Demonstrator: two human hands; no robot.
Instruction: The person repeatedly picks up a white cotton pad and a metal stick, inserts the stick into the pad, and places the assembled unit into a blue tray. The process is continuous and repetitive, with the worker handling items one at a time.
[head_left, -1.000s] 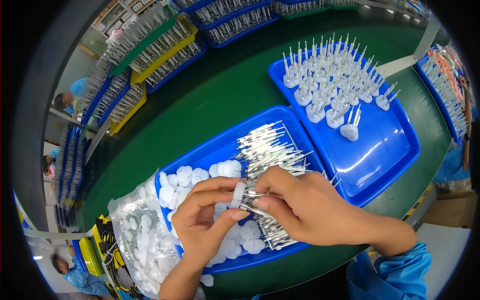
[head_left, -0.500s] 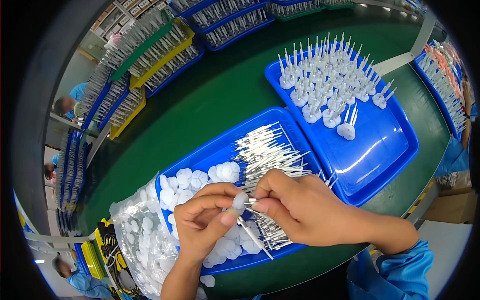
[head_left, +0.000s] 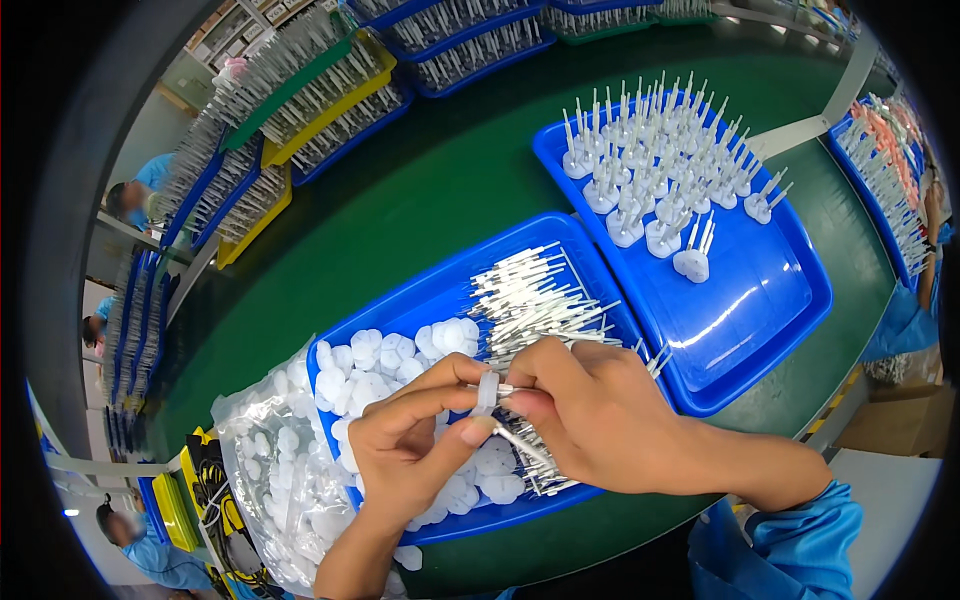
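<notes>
The left hand [head_left: 415, 435] is pinching a translucent white plastic disc [head_left: 487, 393] above a blue rectangular plastic tray [head_left: 420, 307], now tilting more edge-on than 0.5 seconds ago; the right hand [head_left: 590, 415] is pinching a slim pale rod [head_left: 504, 391] against its face, apparently fitting it.

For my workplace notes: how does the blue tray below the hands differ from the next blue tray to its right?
The near tray holds loose white discs and a pile of lying sticks; the far tray holds discs with sticks mostly standing upright. The near tray is partly hidden by the left hand and right hand; the far tray is not. Both are blue with rounded corners.
</notes>
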